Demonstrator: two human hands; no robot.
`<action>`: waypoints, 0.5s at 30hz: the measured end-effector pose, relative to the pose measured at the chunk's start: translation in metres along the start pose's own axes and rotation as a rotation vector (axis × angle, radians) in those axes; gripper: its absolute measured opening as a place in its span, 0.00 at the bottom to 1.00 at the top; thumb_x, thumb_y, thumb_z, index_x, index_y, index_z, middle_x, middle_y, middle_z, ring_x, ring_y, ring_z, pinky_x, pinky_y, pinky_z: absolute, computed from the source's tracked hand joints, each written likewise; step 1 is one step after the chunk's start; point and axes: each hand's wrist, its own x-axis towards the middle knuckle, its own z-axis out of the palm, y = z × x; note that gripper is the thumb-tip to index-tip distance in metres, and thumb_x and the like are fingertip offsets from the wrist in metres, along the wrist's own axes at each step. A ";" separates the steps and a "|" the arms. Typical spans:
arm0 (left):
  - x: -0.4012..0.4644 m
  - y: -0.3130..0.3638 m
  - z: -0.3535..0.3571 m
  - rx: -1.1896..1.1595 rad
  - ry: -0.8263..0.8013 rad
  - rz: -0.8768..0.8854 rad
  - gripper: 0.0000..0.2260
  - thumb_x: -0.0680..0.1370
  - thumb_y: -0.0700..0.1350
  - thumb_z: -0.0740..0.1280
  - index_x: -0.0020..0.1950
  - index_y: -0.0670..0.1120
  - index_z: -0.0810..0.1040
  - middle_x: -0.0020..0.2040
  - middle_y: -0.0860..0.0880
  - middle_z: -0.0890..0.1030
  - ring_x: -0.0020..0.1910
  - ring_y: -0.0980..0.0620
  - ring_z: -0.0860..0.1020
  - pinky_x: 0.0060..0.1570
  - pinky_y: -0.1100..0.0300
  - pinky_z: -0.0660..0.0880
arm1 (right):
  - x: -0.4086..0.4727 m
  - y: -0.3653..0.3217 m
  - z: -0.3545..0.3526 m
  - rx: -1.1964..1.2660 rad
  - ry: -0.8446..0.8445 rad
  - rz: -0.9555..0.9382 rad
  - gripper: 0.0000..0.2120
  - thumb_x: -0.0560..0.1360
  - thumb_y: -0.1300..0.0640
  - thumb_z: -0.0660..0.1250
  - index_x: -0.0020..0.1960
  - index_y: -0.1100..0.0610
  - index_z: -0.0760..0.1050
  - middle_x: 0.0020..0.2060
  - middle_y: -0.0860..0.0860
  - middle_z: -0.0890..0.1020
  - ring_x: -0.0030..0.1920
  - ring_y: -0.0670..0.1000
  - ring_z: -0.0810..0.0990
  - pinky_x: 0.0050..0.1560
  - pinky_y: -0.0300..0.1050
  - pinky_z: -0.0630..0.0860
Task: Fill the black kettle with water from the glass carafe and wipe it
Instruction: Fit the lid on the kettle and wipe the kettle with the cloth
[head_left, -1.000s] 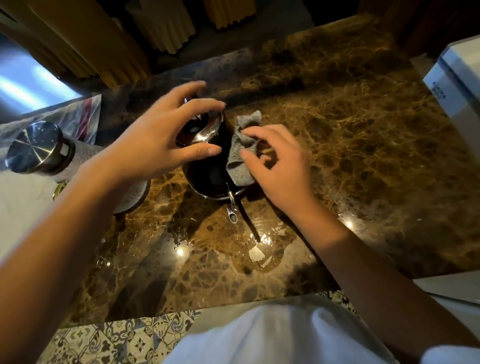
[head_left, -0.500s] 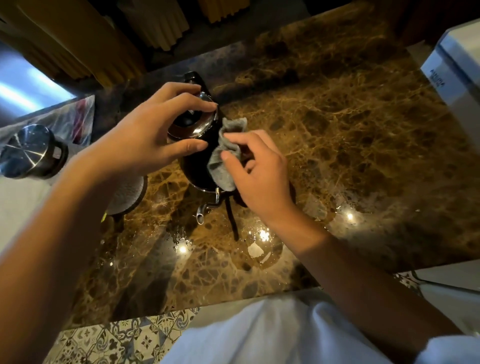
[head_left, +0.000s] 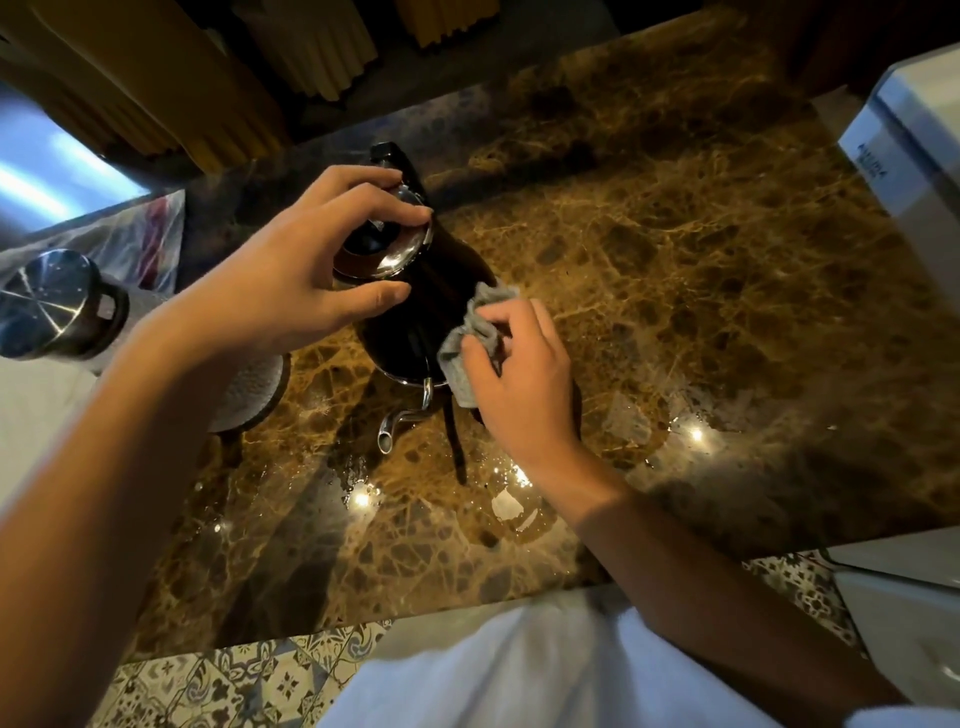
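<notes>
Two hands on black kettle (head_left: 421, 306): left hand (head_left: 291, 280) fingers curled round shiny lid (head_left: 384, 249), right hand (head_left: 519, 379) pinching bunched grey cloth (head_left: 470, 343) against kettle's right flank. Kettle stands on brown marble counter (head_left: 701, 291), glossy dark body, thin silver spout (head_left: 402, 421) pointing toward person. Kettle handle mostly hidden behind left hand. Carafe (head_left: 57, 306) left of kettle, only steel lid clear, body cut by forearm.

I look down on a brown marble counter (head_left: 675, 291), glossy, with small bright light reflections near its front edge. Below that edge I see patterned floor tiles (head_left: 234, 680). Beyond the far edge hang yellow pleated curtains (head_left: 311, 47). At far left a bluish bright strip (head_left: 47, 171) shows, and a white surface (head_left: 31, 405) lies beside the counter. A white box (head_left: 914, 135) stands at right.
</notes>
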 end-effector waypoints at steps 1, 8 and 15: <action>0.000 0.000 -0.001 -0.003 -0.003 -0.005 0.26 0.76 0.54 0.69 0.74 0.58 0.71 0.80 0.57 0.60 0.77 0.55 0.65 0.54 0.69 0.78 | 0.005 -0.009 0.002 0.014 0.013 -0.068 0.07 0.79 0.60 0.71 0.56 0.60 0.78 0.54 0.52 0.78 0.49 0.51 0.81 0.46 0.48 0.81; -0.001 -0.003 0.001 -0.012 0.016 0.007 0.25 0.77 0.52 0.71 0.75 0.58 0.71 0.80 0.57 0.61 0.77 0.57 0.63 0.56 0.76 0.75 | -0.007 0.003 0.006 -0.138 -0.034 -0.256 0.05 0.76 0.61 0.73 0.50 0.61 0.79 0.49 0.55 0.79 0.41 0.55 0.80 0.35 0.48 0.77; -0.001 -0.007 0.003 -0.038 0.024 0.024 0.26 0.77 0.54 0.70 0.74 0.59 0.71 0.80 0.57 0.60 0.78 0.54 0.64 0.59 0.67 0.76 | -0.008 0.016 -0.024 -0.065 -0.122 0.014 0.07 0.76 0.52 0.72 0.50 0.51 0.76 0.40 0.45 0.79 0.34 0.43 0.75 0.34 0.44 0.76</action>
